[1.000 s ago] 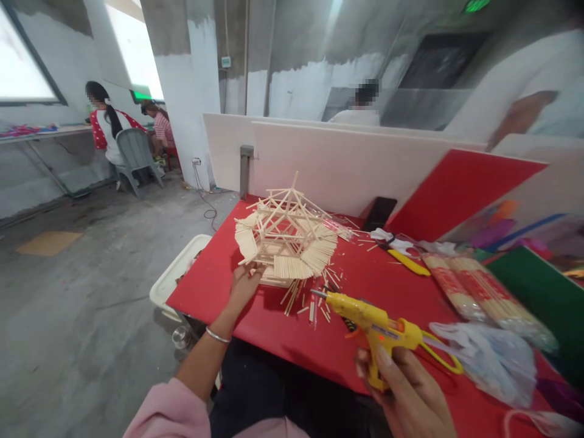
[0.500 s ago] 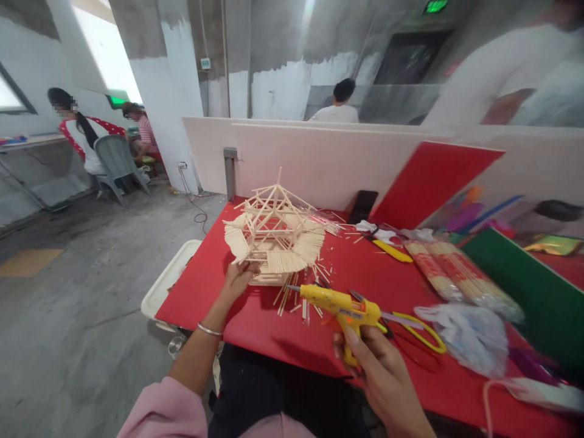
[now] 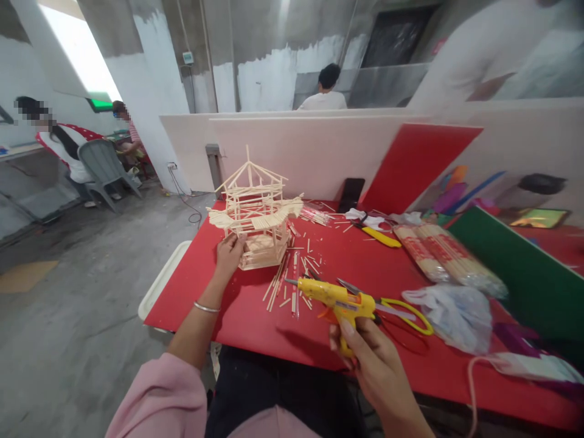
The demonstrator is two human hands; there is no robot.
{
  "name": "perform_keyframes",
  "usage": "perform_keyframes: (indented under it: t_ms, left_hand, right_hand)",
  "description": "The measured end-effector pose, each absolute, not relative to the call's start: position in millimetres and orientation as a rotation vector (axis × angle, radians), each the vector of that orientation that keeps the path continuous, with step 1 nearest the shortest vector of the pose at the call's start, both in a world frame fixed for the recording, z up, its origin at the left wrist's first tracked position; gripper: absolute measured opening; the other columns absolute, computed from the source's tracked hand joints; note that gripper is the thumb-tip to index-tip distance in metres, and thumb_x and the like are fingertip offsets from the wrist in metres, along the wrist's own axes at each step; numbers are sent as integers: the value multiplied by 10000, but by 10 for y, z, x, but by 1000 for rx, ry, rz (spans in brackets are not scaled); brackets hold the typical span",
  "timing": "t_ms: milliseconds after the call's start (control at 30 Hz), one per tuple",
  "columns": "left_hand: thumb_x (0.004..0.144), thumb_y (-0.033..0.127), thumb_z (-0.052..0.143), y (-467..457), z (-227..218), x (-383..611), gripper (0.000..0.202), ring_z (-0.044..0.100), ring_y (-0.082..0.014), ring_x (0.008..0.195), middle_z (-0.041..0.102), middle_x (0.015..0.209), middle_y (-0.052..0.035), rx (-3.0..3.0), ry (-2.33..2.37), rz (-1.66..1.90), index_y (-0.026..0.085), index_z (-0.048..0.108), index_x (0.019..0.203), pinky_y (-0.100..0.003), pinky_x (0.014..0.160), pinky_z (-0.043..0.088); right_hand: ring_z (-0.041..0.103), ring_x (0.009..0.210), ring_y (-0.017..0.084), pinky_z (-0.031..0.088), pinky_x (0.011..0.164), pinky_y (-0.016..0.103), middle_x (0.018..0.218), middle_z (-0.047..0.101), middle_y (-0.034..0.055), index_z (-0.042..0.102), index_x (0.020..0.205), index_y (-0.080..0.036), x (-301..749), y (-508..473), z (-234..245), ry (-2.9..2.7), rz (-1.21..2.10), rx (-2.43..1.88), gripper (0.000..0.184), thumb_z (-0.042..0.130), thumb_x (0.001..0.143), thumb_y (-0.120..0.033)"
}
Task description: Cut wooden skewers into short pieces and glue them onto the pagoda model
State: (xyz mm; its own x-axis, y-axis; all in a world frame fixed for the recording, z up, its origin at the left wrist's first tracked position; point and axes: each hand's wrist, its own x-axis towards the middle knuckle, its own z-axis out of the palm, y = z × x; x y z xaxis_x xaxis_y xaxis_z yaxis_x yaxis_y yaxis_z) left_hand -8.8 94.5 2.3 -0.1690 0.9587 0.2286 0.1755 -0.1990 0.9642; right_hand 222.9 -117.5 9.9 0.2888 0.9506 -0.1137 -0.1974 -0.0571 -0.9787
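A pavilion model of thin wooden sticks [image 3: 255,210] stands at the left of the red table [image 3: 255,325], with a pointed upper frame above a flared lower roof. My left hand [image 3: 230,252] grips its near left side, fingers curled around the lower frame. In my right hand [image 3: 365,344] is a yellow hot glue gun [image 3: 335,298], held by its handle above the table. Its nozzle points left, towards the model, and a glue stick sticks out of its back. Loose sticks [image 3: 276,283] lie between the model and the nozzle.
Yellow-handled scissors [image 3: 413,316] lie behind the glue gun. Yellow-handled pliers [image 3: 381,236], packs of sticks [image 3: 438,252], a plastic bag [image 3: 451,316] and a green board [image 3: 515,280] are at the right. A low white partition [image 3: 292,143] borders the back. Other people sit and stand beyond.
The model has gone from tilted, with its roof towards me, to upright, and its base now shows. My left hand moved with it. The glue gun stays in my right hand.
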Motion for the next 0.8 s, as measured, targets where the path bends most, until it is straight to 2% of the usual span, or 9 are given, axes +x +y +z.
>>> perform_keyframes:
  t_ms: [100, 233, 367, 500, 600, 800]
  left_hand:
    - [795, 514, 626, 1023, 107, -54, 350, 485, -97, 413, 595, 532, 16, 1427, 1289, 1432, 190, 616, 662, -211, 420, 378]
    - [790, 571, 622, 1086, 220, 6, 402, 490, -101, 387, 579, 528, 27, 1346, 1301, 1444, 174, 627, 731, -213, 383, 367]
    - [793, 593, 612, 1159, 267, 34, 444, 495, -102, 413, 569, 518, 23, 1387, 1350, 1467, 166, 608, 671, -212, 402, 366]
    - [785, 629, 596, 1219, 272, 50, 483, 461, -94, 425, 575, 520, 19, 1442, 1380, 1491, 160, 629, 677, -217, 429, 365]
    - [780, 648, 586, 1232, 287, 95, 495, 473, -102, 432, 559, 509, 25, 1445, 1377, 1480, 163, 636, 694, -222, 439, 366]
    - [778, 649, 579, 1227, 309, 217, 499, 409, -87, 389, 478, 450, 47, 1455, 1354, 1497, 178, 569, 612, -221, 419, 328]
  right_hand:
    - [500, 501, 106, 374, 406, 213, 681, 633, 26, 634, 874, -192, 2214, -1105, 113, -769, 1132, -1230, 413, 759, 713, -551]
    - [571, 605, 142, 441, 449, 226, 751, 657, 49, 631, 874, -188, 2211, -942, 190, -771, 1084, -1193, 411, 760, 717, -546]
    - [597, 658, 145, 478, 492, 227, 808, 670, 49, 631, 906, -194, 2265, -647, 239, -805, 1058, -1149, 420, 752, 723, -552]
    - [633, 707, 156, 533, 636, 279, 832, 680, 38, 639, 952, -203, 2299, -297, 258, -882, 944, -1127, 431, 719, 745, -573]
    - [641, 746, 176, 531, 734, 327, 868, 691, 50, 657, 994, -197, 2234, -76, 324, -1067, 847, -1163, 417, 655, 801, -566]
    - [626, 1055, 263, 459, 959, 406, 1109, 697, 103, 667, 1097, -180, 2015, 283, 455, -1256, 521, -1296, 441, 533, 869, -533]
